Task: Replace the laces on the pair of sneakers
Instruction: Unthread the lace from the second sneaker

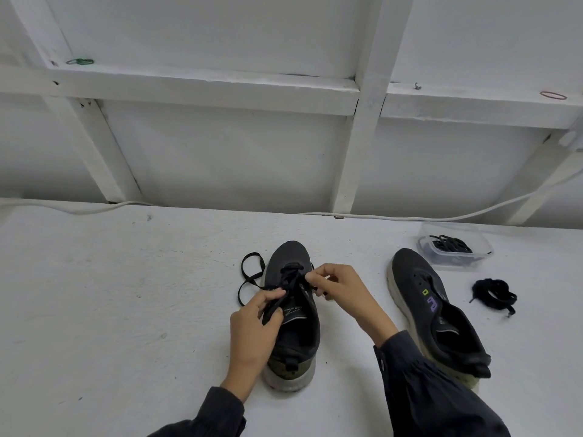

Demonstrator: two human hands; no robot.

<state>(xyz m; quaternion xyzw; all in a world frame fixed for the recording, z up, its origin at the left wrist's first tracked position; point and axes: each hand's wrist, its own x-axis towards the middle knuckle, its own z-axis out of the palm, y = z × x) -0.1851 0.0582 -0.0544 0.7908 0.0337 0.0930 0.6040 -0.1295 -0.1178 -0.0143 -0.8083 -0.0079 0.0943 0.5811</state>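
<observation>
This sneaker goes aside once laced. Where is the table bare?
Widest: the table's left part, between the white cable and the lace looping left of the centre sneaker. A narrower strip lies between the two sneakers, crossed by the right forearm. Crowded: far right, with the unlaced sneaker, the clear container of laces and a coiled black lace.

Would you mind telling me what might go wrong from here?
The lace lies in a slack loop left of the centre sneaker and may twist or snag as the left hand and right hand pull it. The bundled lace beside the unlaced sneaker resembles those in the clear container, so old and new might get mixed.
</observation>
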